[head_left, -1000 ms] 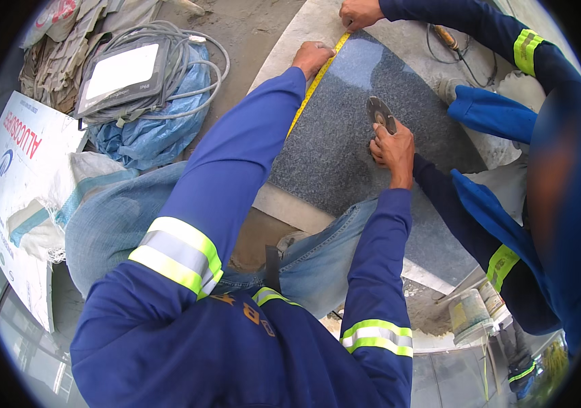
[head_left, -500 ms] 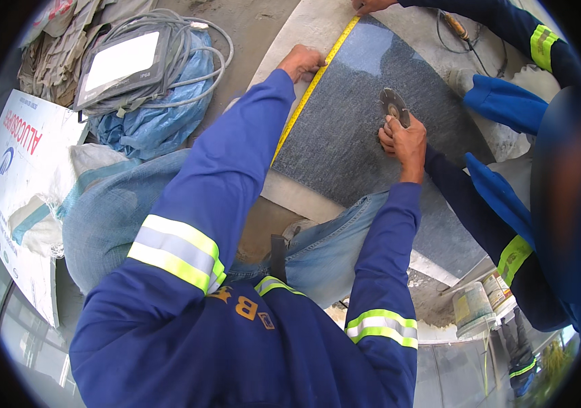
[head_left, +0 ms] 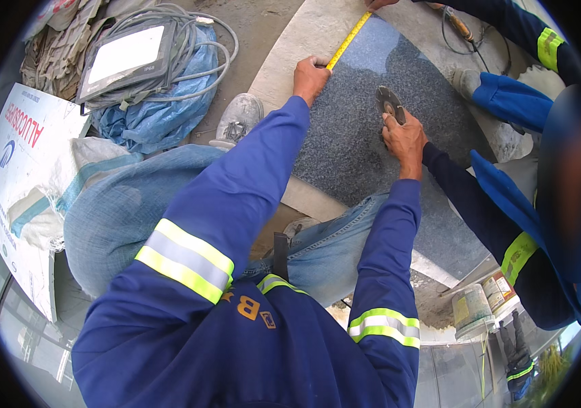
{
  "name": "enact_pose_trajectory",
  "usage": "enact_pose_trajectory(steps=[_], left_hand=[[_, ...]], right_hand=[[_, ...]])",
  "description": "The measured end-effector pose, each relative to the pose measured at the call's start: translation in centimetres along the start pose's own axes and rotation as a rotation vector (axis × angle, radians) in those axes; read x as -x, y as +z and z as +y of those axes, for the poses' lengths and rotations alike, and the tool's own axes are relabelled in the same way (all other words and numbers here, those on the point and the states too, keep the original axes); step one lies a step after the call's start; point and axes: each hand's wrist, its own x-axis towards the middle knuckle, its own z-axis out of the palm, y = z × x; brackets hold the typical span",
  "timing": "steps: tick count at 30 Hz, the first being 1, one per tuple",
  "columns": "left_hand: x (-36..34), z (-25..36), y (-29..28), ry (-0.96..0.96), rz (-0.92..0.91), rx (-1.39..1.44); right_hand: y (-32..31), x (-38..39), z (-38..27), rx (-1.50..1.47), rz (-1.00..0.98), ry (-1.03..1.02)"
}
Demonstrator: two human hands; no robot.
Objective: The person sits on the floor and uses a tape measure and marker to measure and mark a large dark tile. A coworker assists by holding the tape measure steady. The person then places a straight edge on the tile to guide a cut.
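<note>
A dark grey speckled stone slab (head_left: 351,149) lies in front of me, wet-looking at its far end. A yellow tape measure strip (head_left: 350,41) runs along its far left edge. My left hand (head_left: 311,80) is closed on the near end of that strip, fingers curled at the slab's edge. At the strip's far end is another person's hand (head_left: 377,3). Over the slab's middle, my right hand (head_left: 406,139) grips a dark round cutting disc (head_left: 390,103) with a notched rim. The other person's second hand is hidden near my right wrist.
A floodlight (head_left: 124,58) with coiled grey cable rests on blue plastic sheeting (head_left: 154,119) at far left. A white printed board (head_left: 22,170) leans nearer. Buckets (head_left: 472,311) stand at right. The other person crouches right, beside an orange-handled corded tool (head_left: 458,26). My grey shoe (head_left: 239,119) is left of the slab.
The tape strip no longer reaches down the slab's left edge past my left hand; it now ends there. That hand has shifted slightly nearer. My right hand still holds the disc.
</note>
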Motion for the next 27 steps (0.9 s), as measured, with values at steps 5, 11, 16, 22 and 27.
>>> enact_pose_trajectory(steps=[5, 11, 16, 22, 27], left_hand=[[1.3, 1.0, 1.1, 0.016, 0.099, -0.056], [1.4, 0.1, 2.2, 0.075, 0.260, -0.216], [1.9, 0.4, 2.6, -0.031, 0.335, -0.256], [2.2, 0.6, 2.8, -0.037, 0.357, -0.280], [2.2, 0.3, 2.8, -0.028, 0.364, -0.262]], right_hand=[[-0.2, 0.4, 0.0, 0.265, -0.002, -0.111], [1.4, 0.1, -1.9, 0.499, 0.188, -0.434], [8.5, -1.1, -11.2, 0.316, 0.578, -0.041], [7.9, -5.9, -13.0, 0.444, 0.593, -0.122], [8.0, -7.6, -12.6, 0.374, 0.582, -0.146]])
